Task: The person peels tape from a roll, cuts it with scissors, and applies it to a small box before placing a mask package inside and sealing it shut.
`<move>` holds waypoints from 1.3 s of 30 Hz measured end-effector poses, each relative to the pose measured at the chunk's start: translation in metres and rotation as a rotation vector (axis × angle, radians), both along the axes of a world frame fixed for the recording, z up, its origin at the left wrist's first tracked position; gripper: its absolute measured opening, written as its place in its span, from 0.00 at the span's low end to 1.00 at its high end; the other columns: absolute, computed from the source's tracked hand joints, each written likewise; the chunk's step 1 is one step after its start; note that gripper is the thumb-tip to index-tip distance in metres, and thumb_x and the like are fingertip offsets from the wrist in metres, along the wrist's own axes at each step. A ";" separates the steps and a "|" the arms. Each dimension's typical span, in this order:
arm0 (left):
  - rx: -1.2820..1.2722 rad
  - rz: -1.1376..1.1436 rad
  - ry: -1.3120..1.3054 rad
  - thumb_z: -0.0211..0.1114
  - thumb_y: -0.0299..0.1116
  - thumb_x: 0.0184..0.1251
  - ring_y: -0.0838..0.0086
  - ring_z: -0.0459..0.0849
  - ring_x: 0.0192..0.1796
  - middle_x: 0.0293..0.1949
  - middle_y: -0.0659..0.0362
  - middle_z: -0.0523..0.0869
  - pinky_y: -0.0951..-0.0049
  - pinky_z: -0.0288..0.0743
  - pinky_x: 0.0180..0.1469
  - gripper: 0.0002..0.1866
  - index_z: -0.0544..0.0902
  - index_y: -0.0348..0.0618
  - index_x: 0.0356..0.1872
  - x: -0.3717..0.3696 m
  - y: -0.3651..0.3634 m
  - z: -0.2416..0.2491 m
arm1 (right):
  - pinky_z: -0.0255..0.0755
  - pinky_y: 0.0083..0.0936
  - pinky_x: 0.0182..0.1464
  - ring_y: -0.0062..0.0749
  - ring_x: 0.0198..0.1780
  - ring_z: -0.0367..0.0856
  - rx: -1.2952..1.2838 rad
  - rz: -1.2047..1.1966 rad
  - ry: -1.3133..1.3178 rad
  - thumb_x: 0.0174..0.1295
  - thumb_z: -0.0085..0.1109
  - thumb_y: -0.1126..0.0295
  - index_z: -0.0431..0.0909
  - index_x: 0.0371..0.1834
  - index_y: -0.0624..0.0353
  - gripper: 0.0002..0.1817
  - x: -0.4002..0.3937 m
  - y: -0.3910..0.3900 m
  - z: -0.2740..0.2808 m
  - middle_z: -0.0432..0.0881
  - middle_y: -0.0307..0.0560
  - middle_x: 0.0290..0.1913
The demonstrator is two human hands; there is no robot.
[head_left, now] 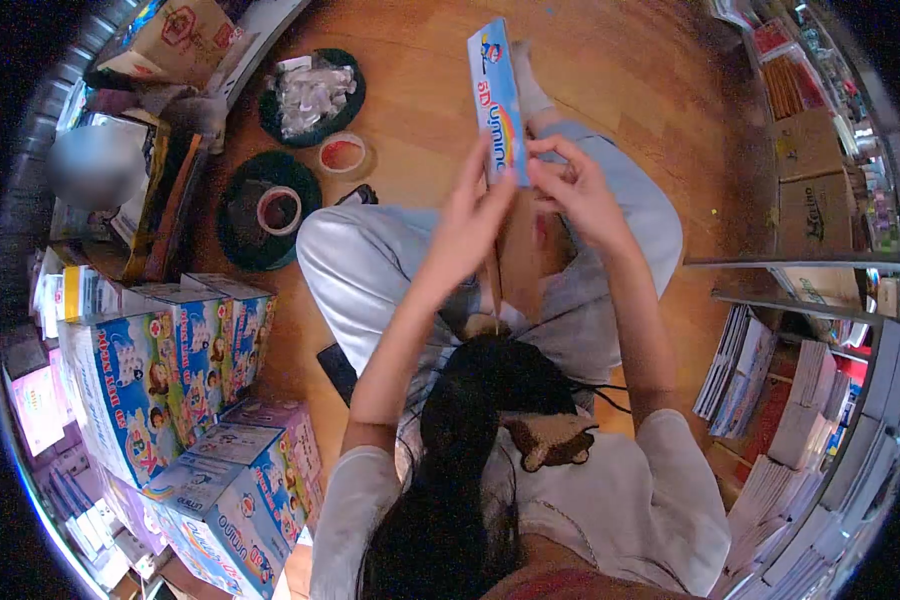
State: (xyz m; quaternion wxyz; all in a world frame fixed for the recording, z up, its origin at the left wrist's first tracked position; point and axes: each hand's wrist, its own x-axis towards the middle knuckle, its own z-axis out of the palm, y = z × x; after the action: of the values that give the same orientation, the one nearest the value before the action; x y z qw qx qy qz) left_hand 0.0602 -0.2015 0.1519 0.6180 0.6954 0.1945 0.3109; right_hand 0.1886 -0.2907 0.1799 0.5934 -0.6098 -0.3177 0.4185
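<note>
A light-blue printed cardboard box [500, 95], with rainbow lettering on its side, stands tall and narrow in front of me, above my crossed legs. Bare brown cardboard shows on its near part, reaching down to my lap. My left hand [473, 208] grips its left edge, thumb on the printed panel and fingers partly hidden behind. On the opposite edge, my right hand [573, 190] has its bent fingers and thumb closed at the near right corner. The box's inside cannot be made out.
Rolls of tape [345, 153] and a dark green round stool [232, 235] stand to the left. Another green stool [315, 128] bears crumpled clear plastic. Stacked printed boxes [125, 390] crowd the lower left. Shelves [805, 265] with notebooks and cartons line the right.
</note>
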 end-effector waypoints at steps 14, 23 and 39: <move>0.041 0.105 0.071 0.43 0.40 0.69 0.49 0.72 0.53 0.51 0.39 0.72 0.63 0.66 0.53 0.24 0.60 0.35 0.60 0.029 -0.004 -0.032 | 0.75 0.20 0.35 0.23 0.38 0.77 -0.069 -0.126 0.069 0.57 0.56 0.65 0.67 0.53 0.54 0.20 -0.003 0.017 -0.033 0.77 0.42 0.38; -0.004 0.122 0.249 0.42 0.38 0.69 0.47 0.75 0.48 0.47 0.38 0.75 0.61 0.69 0.48 0.22 0.63 0.36 0.59 0.028 0.003 -0.019 | 0.75 0.24 0.36 0.27 0.38 0.77 -0.114 -0.178 -0.134 0.61 0.50 0.63 0.66 0.54 0.58 0.19 0.005 0.011 -0.042 0.78 0.47 0.38; 0.303 0.263 0.470 0.46 0.35 0.65 0.48 0.78 0.40 0.46 0.42 0.76 0.54 0.73 0.37 0.23 0.60 0.41 0.60 0.031 -0.028 -0.028 | 0.66 0.47 0.31 0.62 0.30 0.73 -0.245 -0.360 -0.770 0.62 0.44 0.66 0.67 0.35 0.64 0.11 -0.016 0.019 -0.050 0.74 0.65 0.26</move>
State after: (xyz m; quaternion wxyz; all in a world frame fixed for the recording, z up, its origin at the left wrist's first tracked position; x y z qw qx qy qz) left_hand 0.0916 -0.2296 0.1238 0.3998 0.8013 0.3721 0.2443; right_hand 0.1730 -0.2718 0.1304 0.4184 -0.8327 -0.3525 0.0852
